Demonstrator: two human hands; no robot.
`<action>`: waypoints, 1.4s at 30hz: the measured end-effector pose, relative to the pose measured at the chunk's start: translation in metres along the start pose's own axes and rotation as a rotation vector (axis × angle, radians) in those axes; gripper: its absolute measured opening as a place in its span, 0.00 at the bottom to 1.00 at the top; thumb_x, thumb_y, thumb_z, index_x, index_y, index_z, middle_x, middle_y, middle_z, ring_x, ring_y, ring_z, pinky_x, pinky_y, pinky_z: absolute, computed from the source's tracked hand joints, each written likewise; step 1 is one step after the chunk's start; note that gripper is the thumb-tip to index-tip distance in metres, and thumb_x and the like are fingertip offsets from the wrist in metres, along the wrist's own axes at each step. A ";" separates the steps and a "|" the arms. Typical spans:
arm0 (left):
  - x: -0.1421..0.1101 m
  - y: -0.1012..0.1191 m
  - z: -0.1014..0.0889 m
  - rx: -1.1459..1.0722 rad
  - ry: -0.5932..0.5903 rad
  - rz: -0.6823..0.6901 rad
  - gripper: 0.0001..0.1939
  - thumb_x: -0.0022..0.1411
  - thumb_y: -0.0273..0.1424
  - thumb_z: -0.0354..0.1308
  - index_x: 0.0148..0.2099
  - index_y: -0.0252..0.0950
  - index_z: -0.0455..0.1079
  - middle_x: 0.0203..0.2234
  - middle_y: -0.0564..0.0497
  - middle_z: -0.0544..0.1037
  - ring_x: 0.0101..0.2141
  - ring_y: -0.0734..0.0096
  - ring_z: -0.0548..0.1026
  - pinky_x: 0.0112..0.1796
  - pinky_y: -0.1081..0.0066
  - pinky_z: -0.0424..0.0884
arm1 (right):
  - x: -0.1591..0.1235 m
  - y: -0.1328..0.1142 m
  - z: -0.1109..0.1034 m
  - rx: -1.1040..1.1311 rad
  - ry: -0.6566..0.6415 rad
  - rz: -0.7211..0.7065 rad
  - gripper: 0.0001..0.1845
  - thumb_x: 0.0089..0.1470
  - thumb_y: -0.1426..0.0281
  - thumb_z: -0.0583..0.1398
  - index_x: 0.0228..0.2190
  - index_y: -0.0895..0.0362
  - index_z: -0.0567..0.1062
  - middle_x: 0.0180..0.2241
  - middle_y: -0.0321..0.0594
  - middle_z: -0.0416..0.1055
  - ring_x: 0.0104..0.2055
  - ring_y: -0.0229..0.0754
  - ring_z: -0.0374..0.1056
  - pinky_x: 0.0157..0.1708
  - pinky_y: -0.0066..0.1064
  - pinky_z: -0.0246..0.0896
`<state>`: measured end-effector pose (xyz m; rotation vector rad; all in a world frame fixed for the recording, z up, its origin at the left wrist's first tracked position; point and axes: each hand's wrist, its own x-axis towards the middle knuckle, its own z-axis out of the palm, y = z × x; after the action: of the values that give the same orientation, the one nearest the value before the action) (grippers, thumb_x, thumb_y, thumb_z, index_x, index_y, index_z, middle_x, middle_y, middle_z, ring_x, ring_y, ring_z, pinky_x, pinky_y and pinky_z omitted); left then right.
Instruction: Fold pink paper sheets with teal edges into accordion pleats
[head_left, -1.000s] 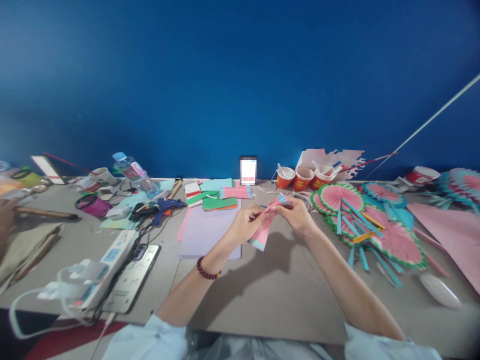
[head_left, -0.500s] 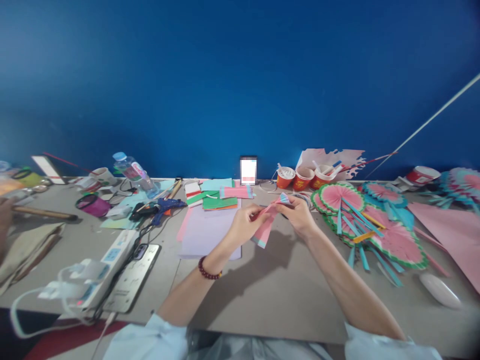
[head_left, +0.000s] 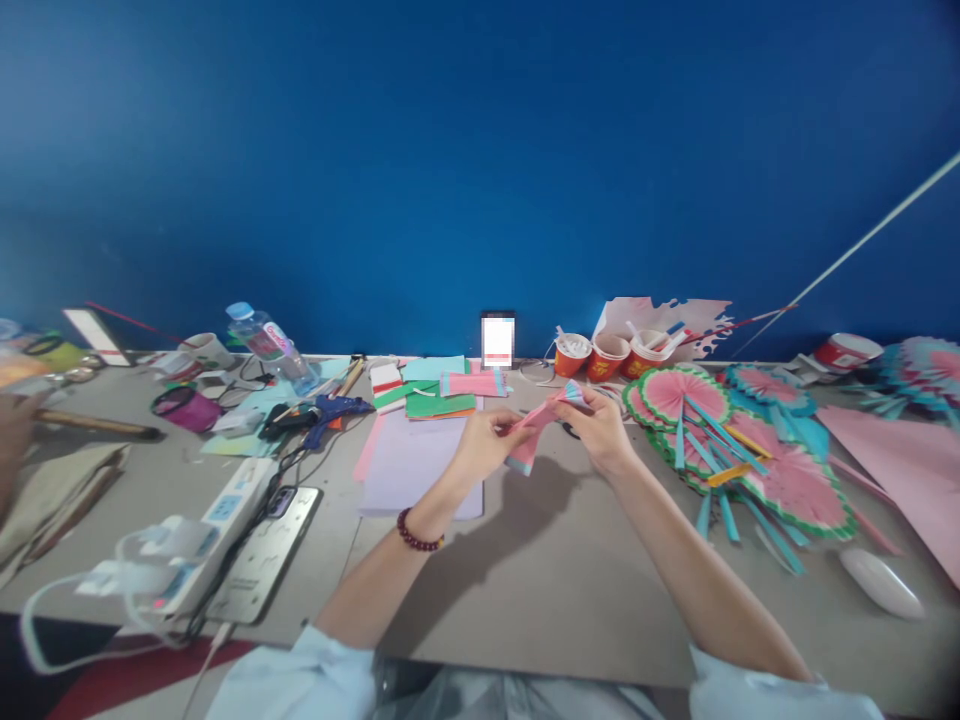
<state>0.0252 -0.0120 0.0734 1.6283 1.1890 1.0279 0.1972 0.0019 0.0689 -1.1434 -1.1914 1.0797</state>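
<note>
Between both hands, above the table, is a pink paper strip with light blue ends, partly folded. My left hand pinches its middle from the left. My right hand is closed on its upper, blue-edged end, where the paper is bunched. The lower end hangs free below my left fingers. A similar pink strip with blue ends lies farther back, beside a stack of green paper. Lilac paper sheets lie left of my left hand.
Finished-looking watermelon paper fans lie at right, near a white computer mouse. Red paper cups stand by the wall. At left are a glue gun, water bottle, power strip, phone and another person's hand.
The strip's hanging lower end has risen and looks shorter below my left hand. Both my hands stay in nearly the same place.
</note>
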 end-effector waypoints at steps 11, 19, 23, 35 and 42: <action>0.000 -0.002 0.000 0.014 0.037 0.074 0.15 0.52 0.40 0.62 0.23 0.34 0.73 0.21 0.51 0.73 0.25 0.73 0.67 0.26 0.74 0.61 | -0.002 -0.003 0.001 0.004 0.009 -0.013 0.17 0.35 0.58 0.68 0.26 0.56 0.77 0.28 0.39 0.76 0.32 0.44 0.71 0.35 0.34 0.66; -0.001 -0.004 0.005 -0.059 -0.049 -0.063 0.18 0.52 0.44 0.61 0.26 0.32 0.76 0.17 0.54 0.71 0.20 0.76 0.62 0.22 0.75 0.56 | 0.001 0.003 0.000 0.072 0.065 0.019 0.15 0.36 0.60 0.69 0.27 0.56 0.78 0.28 0.37 0.76 0.31 0.41 0.70 0.35 0.32 0.65; -0.001 -0.008 0.007 -0.082 -0.033 -0.084 0.20 0.50 0.46 0.61 0.26 0.31 0.77 0.16 0.54 0.70 0.20 0.76 0.63 0.22 0.75 0.56 | 0.001 0.006 0.003 0.165 -0.001 0.051 0.15 0.36 0.60 0.70 0.27 0.54 0.78 0.27 0.35 0.76 0.29 0.39 0.70 0.36 0.32 0.66; -0.007 0.002 0.003 -0.029 -0.097 0.003 0.20 0.57 0.44 0.57 0.39 0.31 0.78 0.29 0.48 0.80 0.27 0.71 0.71 0.27 0.75 0.63 | -0.004 0.011 0.002 -0.127 -0.059 0.094 0.12 0.36 0.57 0.68 0.21 0.53 0.80 0.27 0.40 0.78 0.38 0.48 0.72 0.43 0.39 0.65; -0.009 0.008 0.002 0.106 -0.062 0.056 0.22 0.59 0.45 0.54 0.36 0.32 0.78 0.24 0.50 0.78 0.25 0.73 0.68 0.25 0.75 0.59 | 0.000 0.014 0.002 -0.003 -0.015 0.070 0.13 0.34 0.58 0.69 0.21 0.55 0.79 0.27 0.40 0.78 0.35 0.46 0.73 0.42 0.38 0.65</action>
<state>0.0277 -0.0221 0.0787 1.7721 1.1793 0.9561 0.1955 0.0036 0.0549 -1.1887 -1.1726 1.1415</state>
